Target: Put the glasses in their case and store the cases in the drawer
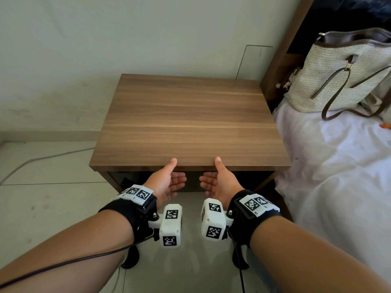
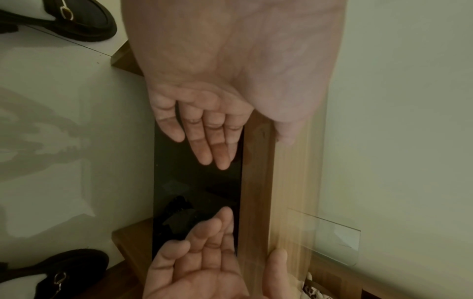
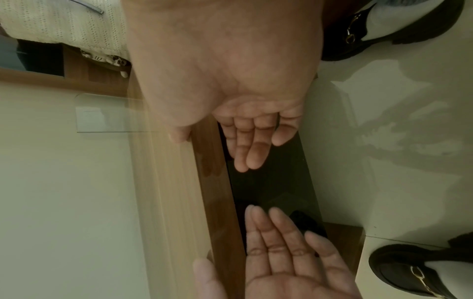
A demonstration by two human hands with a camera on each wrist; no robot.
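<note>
While both palms are turned toward each other, the left hand (image 1: 167, 182) and right hand (image 1: 220, 182) are held with fingers straight, gripping nothing, just in front of the dark drawer front (image 1: 192, 180) under the nightstand top (image 1: 190, 123); thumbs are raised at its front edge. Glasses and cases are not seen.

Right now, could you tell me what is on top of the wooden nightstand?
The nightstand top carries only both thumb tips at its front edge: left hand, right hand. Their fingers lie below, before the dark front; what is inside is hidden.
</note>
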